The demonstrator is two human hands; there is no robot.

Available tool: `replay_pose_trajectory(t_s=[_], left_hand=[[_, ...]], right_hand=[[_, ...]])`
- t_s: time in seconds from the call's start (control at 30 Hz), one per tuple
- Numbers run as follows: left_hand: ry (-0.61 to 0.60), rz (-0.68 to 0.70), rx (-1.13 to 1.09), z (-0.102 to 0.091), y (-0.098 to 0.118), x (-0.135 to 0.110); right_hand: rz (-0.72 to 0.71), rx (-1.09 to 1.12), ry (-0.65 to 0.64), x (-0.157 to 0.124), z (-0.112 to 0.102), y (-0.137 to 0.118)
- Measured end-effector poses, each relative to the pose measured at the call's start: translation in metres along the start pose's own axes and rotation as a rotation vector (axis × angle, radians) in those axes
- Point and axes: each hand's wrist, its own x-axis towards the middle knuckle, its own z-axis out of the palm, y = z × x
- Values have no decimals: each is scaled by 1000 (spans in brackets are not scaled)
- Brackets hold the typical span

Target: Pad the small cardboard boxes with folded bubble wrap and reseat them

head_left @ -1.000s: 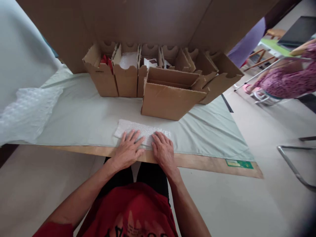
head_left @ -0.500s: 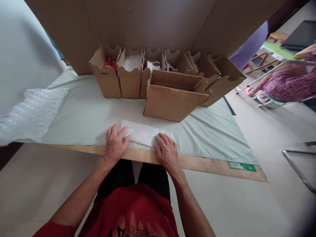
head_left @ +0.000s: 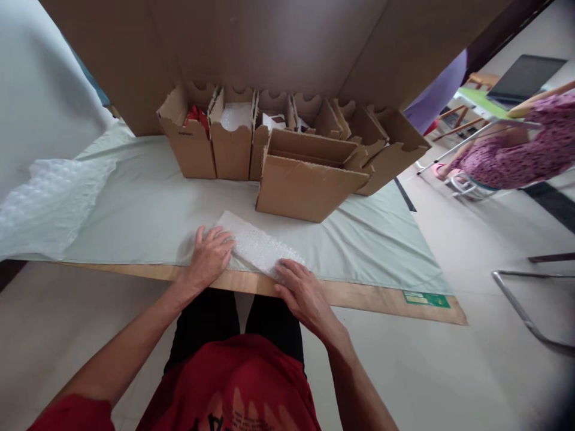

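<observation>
A folded strip of bubble wrap [head_left: 257, 242] lies slantwise near the front edge of the cloth-covered table, its left end farther back. On its left end rests my left hand [head_left: 210, 256], open, with the fingers stretched over the wrap's edge. My right hand [head_left: 305, 292] touches the other end, fingers laid on top and thumb apart, also open. Whether anything is inside the folded wrap cannot be seen.
A larger bubble wrap sheet [head_left: 49, 206] hangs over the table's left side. Behind stand several cardboard bins [head_left: 233, 152], with another cardboard box [head_left: 309, 188] before them. Tall cardboard panels [head_left: 269, 48] rise at the back. A seated person [head_left: 507, 155] is at the right.
The bubble wrap strip has turned to a steeper slant, its right end nearer the table edge. My left fingers have drawn closer together, and my right hand has shifted towards me.
</observation>
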Motion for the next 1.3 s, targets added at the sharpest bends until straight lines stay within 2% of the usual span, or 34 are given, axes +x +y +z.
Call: replay_pose_trajectory(t_s=[0.13,0.23,0.3,0.37,0.47,0.53,0.73,0.93,1.0,1.07,1.17,1.3], left_hand=[[-2,-106,46,-4,-31,23],[42,-194,77,-10,-37,26],[82,-153,54,-14,-23,14],[75,-42,-19,-16,1,-5],[-14,96,-143,-16,39,-33],[-57,120,-196,-13,54,-43],[-64,78,-246,-9,56,-44],[-29,184,-278,-15,68,-55],[29,183,-333,-11,73,-59],[124,112,-427,-7,76,-62],[214,-77,-630,-6,73,-64],[173,-389,-765,-13,65,-66]], right_hand=[[-46,163,-87,-7,-1,-21],[-77,256,-53,-7,1,-23],[-92,243,24,-7,2,-17],[-106,164,58,-7,3,-9],[-140,26,-16,-11,8,2],[-152,-45,-57,-13,13,5],[-146,-161,29,-12,26,4],[-232,-85,157,-8,25,-2],[-247,-45,193,-5,22,-11],[-285,14,207,-2,18,-20],[-327,143,171,5,10,-27],[-153,376,63,20,12,-21]])
